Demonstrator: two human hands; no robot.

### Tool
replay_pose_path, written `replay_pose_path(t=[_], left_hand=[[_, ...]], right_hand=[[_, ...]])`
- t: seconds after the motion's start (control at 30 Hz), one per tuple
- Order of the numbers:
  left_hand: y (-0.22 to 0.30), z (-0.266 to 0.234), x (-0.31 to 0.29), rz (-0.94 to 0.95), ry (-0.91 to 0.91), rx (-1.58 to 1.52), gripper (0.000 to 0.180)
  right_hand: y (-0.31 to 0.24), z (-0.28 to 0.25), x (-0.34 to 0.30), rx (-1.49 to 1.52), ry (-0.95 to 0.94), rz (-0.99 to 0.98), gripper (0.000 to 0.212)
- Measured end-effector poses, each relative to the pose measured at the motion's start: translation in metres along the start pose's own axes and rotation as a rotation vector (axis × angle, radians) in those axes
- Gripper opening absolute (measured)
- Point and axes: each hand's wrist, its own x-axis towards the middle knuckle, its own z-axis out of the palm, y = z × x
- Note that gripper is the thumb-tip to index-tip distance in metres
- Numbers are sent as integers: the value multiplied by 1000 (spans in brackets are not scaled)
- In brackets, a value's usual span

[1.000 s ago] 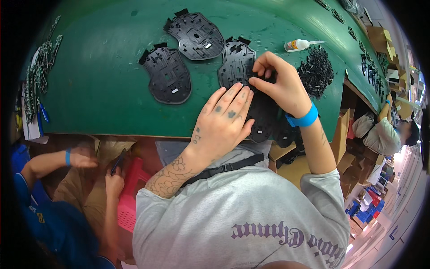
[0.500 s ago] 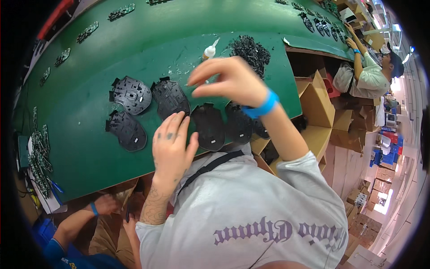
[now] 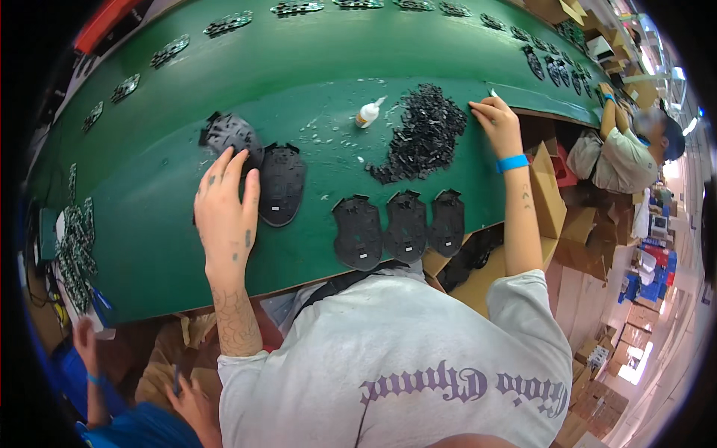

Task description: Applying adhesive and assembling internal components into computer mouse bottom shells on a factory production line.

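My left hand (image 3: 226, 213) is spread, its fingertips at the lower edge of a black plastic mouse base (image 3: 231, 134). Another base beneath that hand is almost wholly hidden. Just right of its thumb lies a third mouse base (image 3: 282, 183). My right hand (image 3: 499, 128) hovers past the right side of a heap of small black plastic pieces (image 3: 426, 134). Its thumb and forefinger are pinched together; whatever they may hold is too small to make out. Three mouse bases, the leftmost one (image 3: 358, 231) included, line the near table edge.
A white dropper bottle (image 3: 367, 114) stands left of the heap, amid clear scraps. Green circuit boards (image 3: 228, 24) run along the far side, and more (image 3: 73, 246) are piled at left. Cardboard boxes (image 3: 549, 190) sit at right. Co-workers are at lower left and far right.
My right hand has swung right, from above the bases to beyond the heap, and its fingers have pinched together. My left hand has shifted left onto the left bases. The view has moved somewhat.
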Motion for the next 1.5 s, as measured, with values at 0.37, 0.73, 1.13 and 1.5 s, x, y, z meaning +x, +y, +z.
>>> replay_pose_path(t=[0.37, 0.73, 1.13, 1.5], left_hand=[[22, 8, -13, 281, -26, -129, 22], [10, 16, 6, 223, 78, 35, 26], [9, 40, -25, 147, 79, -103, 31], [8, 37, -26, 162, 59, -94, 31]], right_hand=[[-1, -19, 13, 150, -11, 5, 8], [-208, -8, 13, 944, -325, 56, 10], [-238, 97, 49, 941, -635, 24, 13], [-239, 101, 50, 771, -512, -223, 10]])
